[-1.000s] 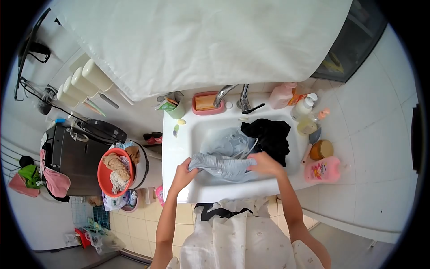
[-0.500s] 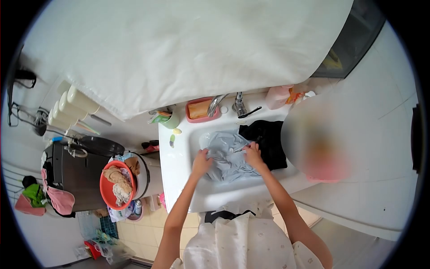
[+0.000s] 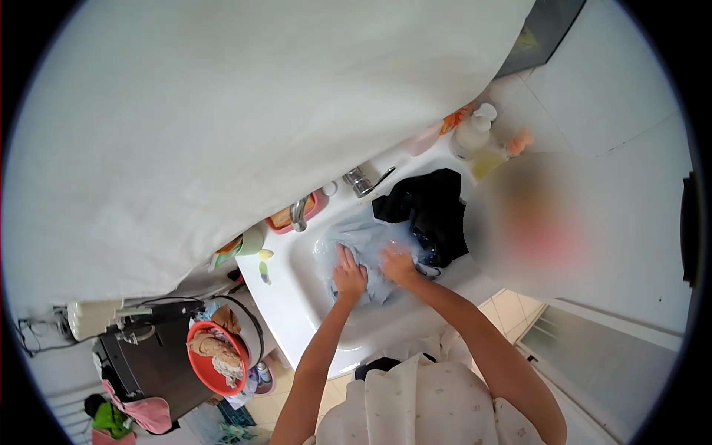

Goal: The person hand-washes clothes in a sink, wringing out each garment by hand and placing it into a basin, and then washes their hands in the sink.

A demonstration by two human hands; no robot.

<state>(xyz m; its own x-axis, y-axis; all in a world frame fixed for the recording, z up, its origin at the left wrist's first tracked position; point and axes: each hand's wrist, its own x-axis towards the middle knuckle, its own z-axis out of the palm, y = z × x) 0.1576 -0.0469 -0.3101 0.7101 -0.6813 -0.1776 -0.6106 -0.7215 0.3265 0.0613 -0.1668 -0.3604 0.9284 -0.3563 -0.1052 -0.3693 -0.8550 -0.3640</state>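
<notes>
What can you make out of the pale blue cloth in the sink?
The pale blue cloth looks thin, soft and plain. It lies wet and crumpled, partly under water, in the white sink, beside the black cloth. The left hand rests on it with fingers extended; the right hand is at it too, but blur and water hide whether it grips. What garment it is, I cannot tell.

Your view is evenly bright, shadows soft; wide-angle distortion bends the edges into black corners; heavy blur swallows a round patch at right; the faucet (image 3: 359, 182) glints.
</notes>
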